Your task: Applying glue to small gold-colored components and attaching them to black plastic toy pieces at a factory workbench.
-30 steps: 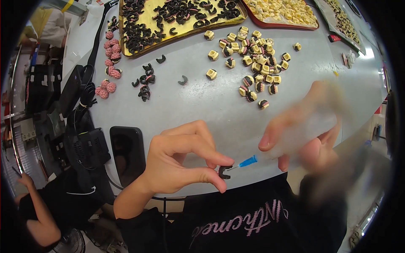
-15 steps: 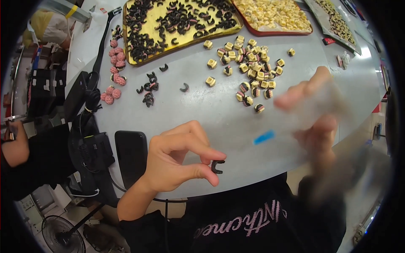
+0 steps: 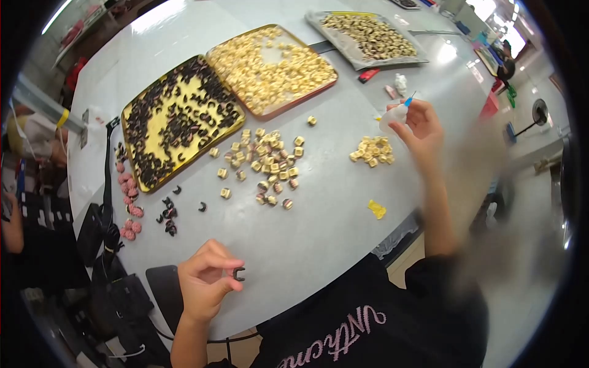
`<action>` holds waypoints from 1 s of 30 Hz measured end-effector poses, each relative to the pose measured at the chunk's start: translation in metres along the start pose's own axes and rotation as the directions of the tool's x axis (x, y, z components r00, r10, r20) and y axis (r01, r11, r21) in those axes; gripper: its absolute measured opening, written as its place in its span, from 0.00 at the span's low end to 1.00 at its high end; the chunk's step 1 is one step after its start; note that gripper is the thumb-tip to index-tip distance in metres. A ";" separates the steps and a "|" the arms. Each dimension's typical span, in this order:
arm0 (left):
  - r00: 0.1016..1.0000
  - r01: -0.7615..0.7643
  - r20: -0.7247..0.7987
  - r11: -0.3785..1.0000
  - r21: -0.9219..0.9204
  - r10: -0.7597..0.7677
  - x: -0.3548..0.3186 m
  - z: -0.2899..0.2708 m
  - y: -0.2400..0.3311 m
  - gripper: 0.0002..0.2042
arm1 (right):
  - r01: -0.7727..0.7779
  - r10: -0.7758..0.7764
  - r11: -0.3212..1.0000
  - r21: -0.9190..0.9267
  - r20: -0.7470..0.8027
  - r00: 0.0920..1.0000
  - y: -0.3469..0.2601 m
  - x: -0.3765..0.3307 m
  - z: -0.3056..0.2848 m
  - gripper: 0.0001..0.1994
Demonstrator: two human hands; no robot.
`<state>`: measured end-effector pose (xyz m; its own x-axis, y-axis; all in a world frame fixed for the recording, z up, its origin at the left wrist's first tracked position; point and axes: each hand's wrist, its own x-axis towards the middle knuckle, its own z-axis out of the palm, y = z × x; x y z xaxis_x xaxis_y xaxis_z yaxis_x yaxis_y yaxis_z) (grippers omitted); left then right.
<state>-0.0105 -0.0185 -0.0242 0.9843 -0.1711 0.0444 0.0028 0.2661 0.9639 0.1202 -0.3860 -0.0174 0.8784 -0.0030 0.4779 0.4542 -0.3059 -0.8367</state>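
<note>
Between the thumb and fingertips of my left hand [image 3: 205, 279] is a small black C-shaped piece [image 3: 239, 274], held just above the near part of the table. My right hand [image 3: 423, 132] is raised at the right, its fingers closed around a small whitish squeeze bottle [image 3: 392, 120] with a blue needle tip [image 3: 408, 101]. Below that hand lies a little pile of cream-yellow pieces [image 3: 372, 151]. Several loose black C-shaped pieces [image 3: 170, 214] lie up and left of my left hand. Mid-table is a cluster of small blocks [image 3: 270, 153] in cream, black and pink layers.
At the back stand a yellow tray [image 3: 196, 156] of black pieces, a tray [image 3: 300, 99] of cream pieces and another tray [image 3: 392, 64] of small pieces. Pink bumpy balls [image 3: 127, 187] line the left. A dark phone [image 3: 162, 288] lies beside my left wrist; a yellow scrap [image 3: 377, 209] lies right.
The view has swung to the right. My right hand, blurred before, has moved away from my left hand toward the far right with the bottle. My left hand keeps its pinch on the black piece.
</note>
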 end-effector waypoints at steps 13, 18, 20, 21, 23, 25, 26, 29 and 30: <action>0.999 -0.028 -0.022 0.999 0.029 0.029 -0.001 -0.002 0.001 0.13 | -0.109 -0.091 0.812 -0.573 -0.309 0.947 0.023 -0.030 -0.032 0.19; 1.000 -0.009 0.024 0.995 0.098 0.007 0.000 -0.003 0.002 0.12 | -0.071 0.001 0.811 -0.581 -0.120 0.993 -0.008 -0.065 -0.015 0.15; 1.000 -0.010 0.028 0.996 0.086 0.008 0.002 0.001 0.003 0.12 | -0.090 0.067 0.842 -0.532 -0.062 0.996 -0.008 -0.068 -0.008 0.13; 0.998 -0.005 0.056 0.999 0.052 0.002 0.001 0.000 0.005 0.12 | -0.139 0.122 0.846 -0.515 -0.067 0.990 -0.008 -0.068 -0.004 0.12; 0.999 -0.021 0.052 0.998 0.063 0.017 0.003 -0.003 0.007 0.12 | -0.244 0.232 0.829 -0.503 -0.087 0.969 -0.006 -0.068 -0.006 0.11; 0.997 -0.042 0.060 0.997 0.063 0.038 0.000 -0.003 0.008 0.12 | -0.229 0.222 0.854 -0.467 -0.072 0.972 -0.002 -0.069 -0.009 0.10; 0.998 -0.048 0.043 0.997 0.068 0.045 0.000 -0.001 0.009 0.12 | -0.231 0.219 0.866 -0.444 -0.078 0.973 -0.001 -0.070 -0.010 0.10; 0.998 -0.054 -0.010 0.996 0.072 0.055 0.000 0.002 0.009 0.12 | -0.191 0.177 0.916 -0.353 -0.071 0.982 -0.006 -0.077 -0.008 0.09; 0.998 -0.054 -0.022 0.996 0.077 0.056 0.001 0.002 0.010 0.12 | -0.155 0.141 0.944 -0.290 -0.070 0.988 -0.010 -0.080 -0.009 0.10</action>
<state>-0.0094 -0.0177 -0.0144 0.9865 -0.1355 0.0922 -0.0636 0.2015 0.9774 0.0446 -0.3912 -0.0451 0.9210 -0.1129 0.3729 0.2493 -0.5649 -0.7866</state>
